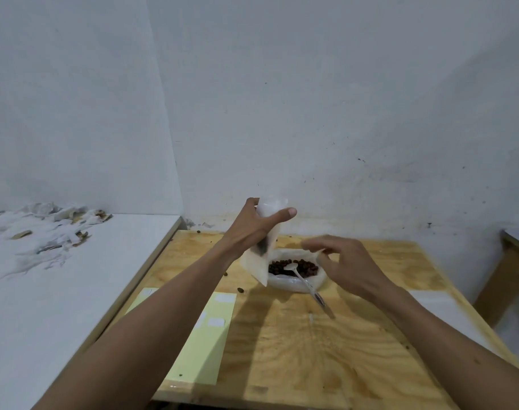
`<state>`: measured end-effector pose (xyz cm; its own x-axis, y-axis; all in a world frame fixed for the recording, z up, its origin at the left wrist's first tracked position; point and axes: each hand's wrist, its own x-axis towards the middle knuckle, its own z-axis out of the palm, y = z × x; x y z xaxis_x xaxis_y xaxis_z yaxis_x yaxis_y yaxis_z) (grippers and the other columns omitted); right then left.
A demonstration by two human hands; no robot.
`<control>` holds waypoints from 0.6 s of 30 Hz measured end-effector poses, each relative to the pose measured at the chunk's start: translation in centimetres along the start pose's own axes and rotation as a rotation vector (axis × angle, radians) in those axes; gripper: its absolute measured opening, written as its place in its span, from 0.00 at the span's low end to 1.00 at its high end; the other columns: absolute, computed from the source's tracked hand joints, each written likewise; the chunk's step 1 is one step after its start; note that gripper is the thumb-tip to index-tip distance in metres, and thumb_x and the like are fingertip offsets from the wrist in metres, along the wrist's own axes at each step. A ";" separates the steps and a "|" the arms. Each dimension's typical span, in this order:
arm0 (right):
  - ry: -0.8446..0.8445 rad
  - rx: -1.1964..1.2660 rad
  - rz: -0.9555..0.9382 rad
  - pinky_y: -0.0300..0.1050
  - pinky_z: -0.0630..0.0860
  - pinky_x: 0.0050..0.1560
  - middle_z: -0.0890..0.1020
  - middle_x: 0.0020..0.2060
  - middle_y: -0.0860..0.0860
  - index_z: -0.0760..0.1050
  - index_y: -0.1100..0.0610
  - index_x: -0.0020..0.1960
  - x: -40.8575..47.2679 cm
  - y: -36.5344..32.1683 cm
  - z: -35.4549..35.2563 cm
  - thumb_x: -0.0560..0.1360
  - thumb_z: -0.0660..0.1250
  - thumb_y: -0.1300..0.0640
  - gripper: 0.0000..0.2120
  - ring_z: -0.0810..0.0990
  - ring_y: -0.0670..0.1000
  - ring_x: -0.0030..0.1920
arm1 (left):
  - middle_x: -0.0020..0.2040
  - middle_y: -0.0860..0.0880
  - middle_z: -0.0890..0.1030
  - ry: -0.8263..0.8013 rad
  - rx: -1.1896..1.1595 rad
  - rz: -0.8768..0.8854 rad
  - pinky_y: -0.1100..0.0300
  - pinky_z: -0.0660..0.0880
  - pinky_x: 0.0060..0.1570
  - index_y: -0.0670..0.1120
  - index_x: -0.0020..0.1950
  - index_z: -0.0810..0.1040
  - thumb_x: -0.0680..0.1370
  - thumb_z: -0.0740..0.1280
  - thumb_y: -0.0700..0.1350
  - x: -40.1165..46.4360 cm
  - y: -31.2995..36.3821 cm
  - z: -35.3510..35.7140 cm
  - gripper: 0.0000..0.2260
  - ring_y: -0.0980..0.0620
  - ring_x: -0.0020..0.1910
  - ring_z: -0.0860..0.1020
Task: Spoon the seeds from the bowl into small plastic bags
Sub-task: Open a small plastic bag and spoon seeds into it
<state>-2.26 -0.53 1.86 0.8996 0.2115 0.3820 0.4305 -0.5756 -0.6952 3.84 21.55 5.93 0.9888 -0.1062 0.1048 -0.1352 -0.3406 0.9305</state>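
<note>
While the left hand (256,224) holds a small plastic bag (265,250) up over the table, thumb on one side and fingers curled round the other, the job looks mid-way at best; head view is the only one, so everything comes from it. The bag hangs tilted, top end in the grip, bottom corner dipping just in front of the bowl (293,284); a dark smudge low inside it could be a few seeds, though it's too blurred to be sure, & most of the bag looks pale and slack, so I'd judge it barely filled, if at all. The right hand (345,264) hovers just right of the bowl, fingers loosely bent & holding nothing as far as I can see; it's apart from the spoon (304,281), which lies with its scoop resting on the seeds (292,267) & its handle sticking out over the near rim toward the person. The bowl has a good heap of dark seeds left, so plenty remains to scoop. A few stray seeds lie on the wooden table (296,344), near the bowl & by the pale green sheet (203,335) w/ white labels; no finished bags show anywhere in view. Left to do, I'd say: pick up the spoon, open the bag's mouth, load it, then repeat w/ more bags.
</note>
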 end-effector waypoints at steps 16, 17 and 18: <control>0.022 0.576 0.327 0.45 0.83 0.48 0.87 0.48 0.56 0.84 0.60 0.54 7.4 -5.2 3.2 0.73 0.77 0.54 0.13 0.87 0.52 0.46 | 0.41 0.49 0.82 0.257 -0.326 0.018 0.61 0.72 0.42 0.44 0.47 0.82 0.81 0.69 0.43 0.4 0.0 -4.0 0.05 0.55 0.34 0.74; 0.043 0.615 0.331 0.44 0.83 0.47 0.87 0.49 0.55 0.83 0.60 0.56 7.8 -5.4 2.9 0.73 0.78 0.53 0.16 0.88 0.52 0.46 | 0.41 0.50 0.82 0.247 -0.321 0.020 0.61 0.72 0.42 0.43 0.47 0.82 0.81 0.69 0.43 0.4 0.0 -4.1 0.05 0.56 0.34 0.74; 0.063 0.640 0.332 0.44 0.83 0.47 0.87 0.50 0.54 0.82 0.59 0.58 8.3 -5.7 2.7 0.72 0.78 0.52 0.18 0.88 0.51 0.47 | 0.41 0.50 0.83 0.237 -0.314 0.022 0.61 0.72 0.42 0.43 0.48 0.82 0.81 0.69 0.43 0.4 0.0 -4.1 0.05 0.56 0.34 0.74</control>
<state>2.91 6.59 7.35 0.9928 0.0487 0.1095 0.1107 -0.0224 -0.9936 4.49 25.33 7.38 0.9781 0.1207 0.1695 -0.1665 -0.0345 0.9854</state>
